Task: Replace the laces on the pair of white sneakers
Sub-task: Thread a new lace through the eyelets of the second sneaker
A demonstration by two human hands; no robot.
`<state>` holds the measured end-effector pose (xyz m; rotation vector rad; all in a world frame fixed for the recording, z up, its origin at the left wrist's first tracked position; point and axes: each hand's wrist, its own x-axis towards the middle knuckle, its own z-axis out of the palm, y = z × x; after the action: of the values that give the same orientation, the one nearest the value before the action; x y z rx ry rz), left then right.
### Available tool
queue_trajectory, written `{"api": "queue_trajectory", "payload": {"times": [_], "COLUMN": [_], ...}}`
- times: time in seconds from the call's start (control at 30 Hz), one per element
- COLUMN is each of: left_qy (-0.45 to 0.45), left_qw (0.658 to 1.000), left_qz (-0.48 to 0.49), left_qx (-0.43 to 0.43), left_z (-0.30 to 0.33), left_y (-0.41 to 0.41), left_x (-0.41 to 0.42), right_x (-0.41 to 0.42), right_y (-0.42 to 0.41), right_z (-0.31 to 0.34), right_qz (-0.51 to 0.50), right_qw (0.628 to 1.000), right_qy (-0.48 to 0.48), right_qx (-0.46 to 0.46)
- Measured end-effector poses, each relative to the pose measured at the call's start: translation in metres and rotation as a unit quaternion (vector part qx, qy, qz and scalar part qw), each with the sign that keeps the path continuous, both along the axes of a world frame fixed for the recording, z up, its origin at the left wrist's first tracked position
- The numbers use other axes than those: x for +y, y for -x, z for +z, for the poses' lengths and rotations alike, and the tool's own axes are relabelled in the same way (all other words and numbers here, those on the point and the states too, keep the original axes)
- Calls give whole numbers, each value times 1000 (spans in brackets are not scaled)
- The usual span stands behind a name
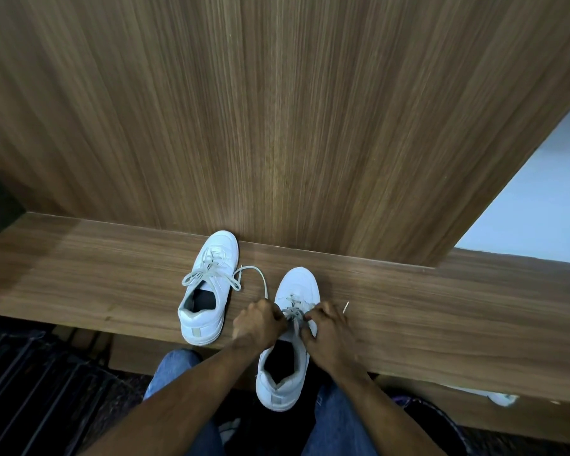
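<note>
From the head camera, two white sneakers sat on a wooden bench (408,324); the far sneaker (208,287) was laced and tied; the near sneaker (290,340) overhung the edge; the left hand (259,320) and right hand (326,330) each pinched its grey lace (292,312).

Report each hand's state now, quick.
Left hand: closed on the lace of the near sneaker.
Right hand: closed, pinching the lace at the same sneaker's eyelets.
</note>
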<state>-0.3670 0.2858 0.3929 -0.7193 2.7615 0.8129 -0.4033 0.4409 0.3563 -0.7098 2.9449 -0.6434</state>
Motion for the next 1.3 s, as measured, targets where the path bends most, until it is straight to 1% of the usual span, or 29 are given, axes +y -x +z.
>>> {"api": "queue_trajectory", "payload": {"times": [0.03,0.1,0.13,0.2,0.27,0.33,0.43,0.5,0.6,0.63,0.67,0.73,0.77,0.8,0.83,0.87,0.9,0.93,1.0,1.03,1.1,1.17,1.2,1.23,1.3], "left_qy": [0,-1,-2,-3,0,2,-2,-2,-7,-10,-13,-19,-19,-18,-18,-19,-18,-21,-31,-42,-105,-173,-181,-173,-134], "left_qw": [1000,1000,1000,1000,1000,1000,1000,1000,1000,1000,1000,1000,1000,1000,1000,1000,1000,1000,999,999,994,982,979,979,982], "left_qz": [0,0,-1,0,1,1,3,3,3,2,1,-2,-3,-3,-4,-7,-10,-12,-14,-21,-37,-65,-87,-110,-133], "left_qx": [0,3,5,7,7,7,11,12,13,12,9,6,6,7,9,9,8,9,8,11,22,32,27,15,1], "left_z": [0,-1,-2,-2,-4,-5,-6,-8,-10,-10,-10,-12,-13,-13,-13,-13,-12,-12,-12,-12,-16,-18,-20,-21,-24], "left_y": [0,-1,-1,-1,0,0,0,0,1,1,1,2,2,2,2,2,3,2,2,2,3,3,2,2,3], "left_x": [0,0,-1,-2,-2,-1,-2,-2,-3,-3,-4,-5,-6,-6,-5,-5,-5,-5,-8,-11,-21,-31,-35,-37,-39], "right_x": [0,1,2,2,3,3,1,-3,-5,-5,-4,1,5,11,17,22,27,31,34,34,30,20,15,10,1], "right_y": [1,2,3,7,10,10,8,9,13,17,22,33,41,50,58,64,70,70,61,53,35,18,11,6,0], "right_z": [-2,-4,-4,-4,-6,-8,-14,-18,-6,5,18,48,61,68,73,73,66,61,41,31,14,4,-1,-4,-5], "right_qz": [-13,-59,-91,-124,-110,-78,-37,-43,-66,-90,-121,-185,-205,-220,-233,-240,-245,-244,-229,-205,-111,-8,27,43,32], "right_qw": [1000,997,993,988,985,984,987,986,978,969,948,881,851,836,833,841,859,883,944,966,991,999,998,996,996], "right_qy": [6,51,72,94,116,133,102,104,162,207,278,430,480,502,501,484,449,400,237,159,71,18,4,-1,12], "right_qx": [7,28,22,-22,-70,-89,-120,-120,-110,-104,-94,-76,-59,-35,-11,11,16,11,-5,2,7,-33,-59,-79,-85]}}
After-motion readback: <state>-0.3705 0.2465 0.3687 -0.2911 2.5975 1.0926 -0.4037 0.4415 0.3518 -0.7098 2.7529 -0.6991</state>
